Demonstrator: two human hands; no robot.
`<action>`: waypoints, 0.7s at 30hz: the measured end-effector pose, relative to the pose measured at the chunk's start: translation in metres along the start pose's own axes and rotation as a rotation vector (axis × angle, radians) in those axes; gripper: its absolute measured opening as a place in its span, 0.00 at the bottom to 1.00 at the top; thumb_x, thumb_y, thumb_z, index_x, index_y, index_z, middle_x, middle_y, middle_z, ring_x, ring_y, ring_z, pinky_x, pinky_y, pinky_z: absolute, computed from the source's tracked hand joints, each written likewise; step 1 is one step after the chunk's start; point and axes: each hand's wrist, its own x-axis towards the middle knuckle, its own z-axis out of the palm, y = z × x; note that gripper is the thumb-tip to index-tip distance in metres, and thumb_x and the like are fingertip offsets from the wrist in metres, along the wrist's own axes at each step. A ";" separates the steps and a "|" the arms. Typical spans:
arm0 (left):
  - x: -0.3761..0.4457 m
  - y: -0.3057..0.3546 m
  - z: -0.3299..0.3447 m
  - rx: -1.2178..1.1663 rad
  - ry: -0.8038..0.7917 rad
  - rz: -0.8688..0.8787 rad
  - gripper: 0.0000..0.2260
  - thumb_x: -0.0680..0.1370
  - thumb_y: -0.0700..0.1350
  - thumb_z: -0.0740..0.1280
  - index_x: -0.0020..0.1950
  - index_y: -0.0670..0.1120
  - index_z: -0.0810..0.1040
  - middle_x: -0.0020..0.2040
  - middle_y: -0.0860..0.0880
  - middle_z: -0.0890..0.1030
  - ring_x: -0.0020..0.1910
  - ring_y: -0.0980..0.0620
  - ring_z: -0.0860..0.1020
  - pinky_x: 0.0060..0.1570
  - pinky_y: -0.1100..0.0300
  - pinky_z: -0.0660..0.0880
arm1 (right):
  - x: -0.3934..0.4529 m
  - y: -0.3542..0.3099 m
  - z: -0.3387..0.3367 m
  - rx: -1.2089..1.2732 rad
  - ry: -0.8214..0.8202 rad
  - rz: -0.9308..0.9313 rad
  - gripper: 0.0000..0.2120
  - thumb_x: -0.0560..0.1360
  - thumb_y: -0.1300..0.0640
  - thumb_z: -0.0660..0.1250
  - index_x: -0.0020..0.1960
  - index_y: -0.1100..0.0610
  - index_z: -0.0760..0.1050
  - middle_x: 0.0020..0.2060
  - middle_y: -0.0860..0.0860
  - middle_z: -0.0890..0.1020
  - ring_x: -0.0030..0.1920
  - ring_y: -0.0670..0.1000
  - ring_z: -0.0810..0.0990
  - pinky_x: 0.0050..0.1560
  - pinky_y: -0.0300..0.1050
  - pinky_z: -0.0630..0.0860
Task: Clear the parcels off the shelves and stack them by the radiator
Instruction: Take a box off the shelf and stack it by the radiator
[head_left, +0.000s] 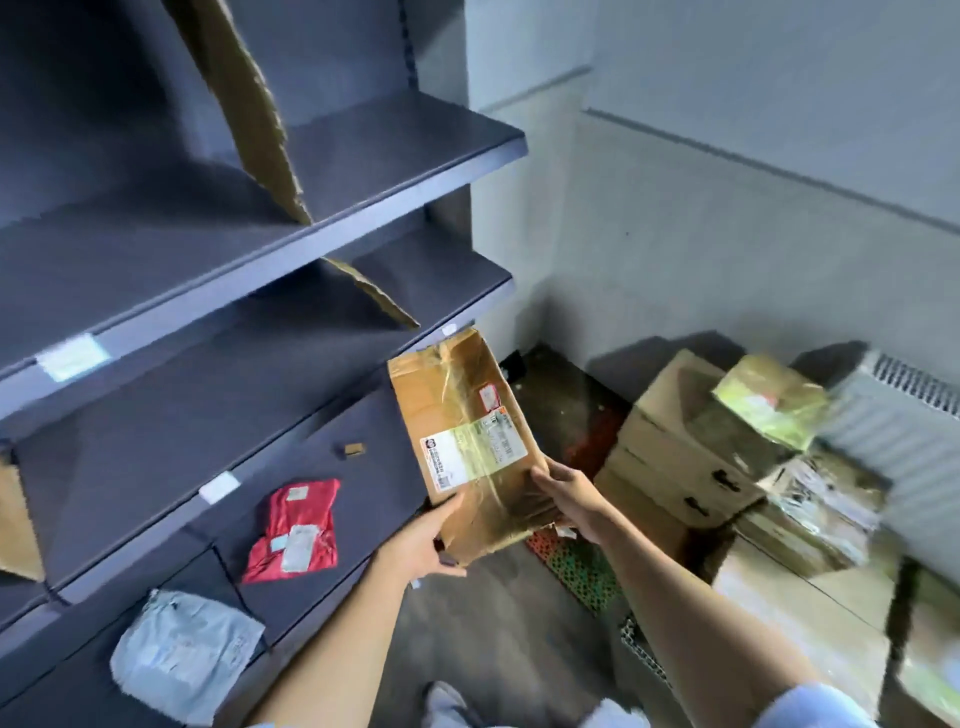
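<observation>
Care is advised while the taped cardboard parcel (467, 441), gripped at its near end by left hand (431, 540) and right hand (566, 499), is carried level toward the stacked boxes (685, 457) to their right, beside the radiator (893, 426).

Both arms outstretched, left hand (434, 540) and right hand (563, 493) gripping (fingers curled)

Pale grey walls (727, 218) meet in a corner above a dark, littered floor (561, 405)

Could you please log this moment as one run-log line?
hands: left and right grip brown parcel | on shelves: red parcel, grey parcel | stack by radiator: started
</observation>
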 end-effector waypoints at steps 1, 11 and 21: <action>0.006 -0.004 0.020 0.072 0.012 -0.027 0.24 0.77 0.50 0.66 0.72 0.57 0.62 0.77 0.49 0.57 0.75 0.41 0.57 0.66 0.33 0.61 | -0.009 0.010 -0.022 0.031 0.030 0.018 0.19 0.80 0.58 0.59 0.70 0.55 0.69 0.33 0.46 0.78 0.21 0.36 0.76 0.22 0.28 0.71; 0.070 -0.113 0.262 0.564 -0.272 -0.190 0.16 0.77 0.50 0.66 0.62 0.50 0.69 0.68 0.45 0.73 0.60 0.42 0.74 0.61 0.37 0.67 | -0.110 0.147 -0.268 0.471 0.458 0.260 0.21 0.73 0.53 0.69 0.65 0.49 0.74 0.61 0.55 0.78 0.56 0.55 0.77 0.54 0.55 0.77; 0.097 -0.213 0.453 0.964 -0.462 -0.328 0.16 0.76 0.51 0.67 0.61 0.53 0.66 0.55 0.48 0.75 0.56 0.45 0.73 0.57 0.39 0.70 | -0.207 0.258 -0.406 0.774 0.776 0.369 0.28 0.68 0.51 0.74 0.67 0.53 0.73 0.62 0.58 0.77 0.53 0.59 0.82 0.48 0.56 0.78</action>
